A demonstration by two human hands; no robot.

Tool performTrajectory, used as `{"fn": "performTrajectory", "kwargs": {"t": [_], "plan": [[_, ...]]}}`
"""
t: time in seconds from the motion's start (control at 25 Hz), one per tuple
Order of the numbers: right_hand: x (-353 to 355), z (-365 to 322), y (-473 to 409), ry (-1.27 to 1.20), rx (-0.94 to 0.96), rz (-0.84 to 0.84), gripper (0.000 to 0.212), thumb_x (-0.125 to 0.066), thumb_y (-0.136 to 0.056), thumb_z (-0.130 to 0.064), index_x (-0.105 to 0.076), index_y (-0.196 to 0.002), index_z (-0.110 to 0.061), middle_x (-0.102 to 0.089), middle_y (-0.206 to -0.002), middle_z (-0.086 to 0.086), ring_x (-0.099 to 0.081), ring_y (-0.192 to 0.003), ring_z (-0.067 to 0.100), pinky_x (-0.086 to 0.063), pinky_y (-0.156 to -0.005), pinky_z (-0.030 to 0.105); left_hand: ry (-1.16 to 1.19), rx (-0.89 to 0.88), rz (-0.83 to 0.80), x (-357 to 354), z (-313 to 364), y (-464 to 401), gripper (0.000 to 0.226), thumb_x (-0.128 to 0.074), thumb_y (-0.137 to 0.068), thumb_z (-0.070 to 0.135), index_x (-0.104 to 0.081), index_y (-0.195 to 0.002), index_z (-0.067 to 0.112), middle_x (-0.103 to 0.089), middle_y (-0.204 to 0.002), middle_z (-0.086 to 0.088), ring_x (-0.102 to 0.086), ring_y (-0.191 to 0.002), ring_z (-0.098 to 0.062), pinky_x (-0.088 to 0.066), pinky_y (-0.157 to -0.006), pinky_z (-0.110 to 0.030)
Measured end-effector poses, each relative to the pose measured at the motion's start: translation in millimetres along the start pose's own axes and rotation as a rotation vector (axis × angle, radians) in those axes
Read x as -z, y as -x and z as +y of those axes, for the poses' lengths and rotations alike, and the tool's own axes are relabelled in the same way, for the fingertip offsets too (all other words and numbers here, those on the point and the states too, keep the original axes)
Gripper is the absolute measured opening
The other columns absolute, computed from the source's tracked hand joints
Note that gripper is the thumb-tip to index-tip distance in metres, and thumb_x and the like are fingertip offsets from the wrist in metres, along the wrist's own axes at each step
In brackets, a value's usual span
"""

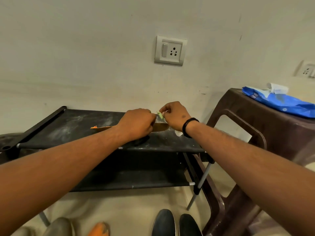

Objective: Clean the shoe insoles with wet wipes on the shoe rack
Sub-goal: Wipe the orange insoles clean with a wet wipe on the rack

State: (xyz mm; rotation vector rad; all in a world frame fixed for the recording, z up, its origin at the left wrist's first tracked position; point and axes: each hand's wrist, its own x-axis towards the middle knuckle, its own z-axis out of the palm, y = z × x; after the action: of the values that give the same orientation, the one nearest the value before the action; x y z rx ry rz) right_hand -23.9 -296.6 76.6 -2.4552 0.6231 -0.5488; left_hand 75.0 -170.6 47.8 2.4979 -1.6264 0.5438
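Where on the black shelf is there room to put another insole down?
The top shelf is bare on its left part, between the left end rail and the orange insole. The middle and right are crowded: the left hand and right hand work there over the insole. The lower shelf looks bare too.

Mid-frame, over the shoe rack [71, 126] — left hand [138, 123] and right hand [175, 116] pinching a pale wipe [160, 114] above an orange insole [102, 128].
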Motion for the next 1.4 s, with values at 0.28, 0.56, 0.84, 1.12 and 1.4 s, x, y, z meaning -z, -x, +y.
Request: {"fn": "performTrajectory", "kwargs": {"t": [0.28,0.56,0.84,1.12,1.4], "plan": [[21,-28,26,0.154,0.197,0.102,0.027,-0.047,-0.095,-0.013,-0.067,-0.113,-0.017,-0.066,-0.118,0.004,-0.062,-0.105,0.022,-0.053,-0.091,0.039,0.316,0.048,0.276,31,-4,35,0.016,-0.061,-0.093,0.016,-0.069,-0.104,0.023,-0.050,-0.100,0.000,-0.053,-0.083,-0.015,-0.051,-0.070,-0.034],[-19,-18,42,0.076,0.174,-0.205,0.028,-0.048,-0.092,-0.005,-0.070,-0.109,-0.013,-0.067,-0.116,0.007,-0.063,-0.101,0.024,-0.053,-0.085,0.033,1.003,0.713,-0.025,32,-40,96,0.017,-0.061,-0.090,0.001,-0.077,-0.085,0.008,-0.074,-0.091,-0.012,-0.074,-0.081,-0.025,-0.061,-0.066,-0.034],[-43,-23,30,0.119,0.257,-0.257,0.025,-0.053,-0.093,-0.012,-0.070,-0.110,-0.018,-0.062,-0.122,0.003,-0.060,-0.104,0.020,-0.048,-0.083,0.028,0.898,0.663,-0.007,32,-46,103,0.029,-0.074,-0.083,-0.003,-0.076,-0.105,0.016,-0.074,-0.102,0.000,-0.069,-0.088,-0.007,-0.054,-0.071,-0.020],[-64,-31,19,0.143,0.277,-0.197,0.020,-0.052,-0.095,-0.021,-0.066,-0.108,-0.017,-0.067,-0.112,0.004,-0.063,-0.097,0.022,-0.054,-0.084,0.038,0.698,0.546,0.111,18,-66,108,0.029,-0.063,-0.094,0.008,-0.073,-0.118,0.021,-0.071,-0.108,0.010,-0.066,-0.095,-0.007,-0.052,-0.083,-0.020],[-97,-65,6,0.265,0.418,-0.350,0.019,-0.056,-0.090,-0.021,-0.071,-0.100,-0.016,-0.070,-0.101,0.003,-0.064,-0.093,0.022,-0.052,-0.077,0.033,0.580,0.405,-0.055,11,-82,142,0.030,-0.060,-0.097,0.034,-0.076,-0.087,0.011,-0.048,-0.053,0.009,-0.041,-0.047,-0.009,-0.030,-0.050,-0.018]]}}
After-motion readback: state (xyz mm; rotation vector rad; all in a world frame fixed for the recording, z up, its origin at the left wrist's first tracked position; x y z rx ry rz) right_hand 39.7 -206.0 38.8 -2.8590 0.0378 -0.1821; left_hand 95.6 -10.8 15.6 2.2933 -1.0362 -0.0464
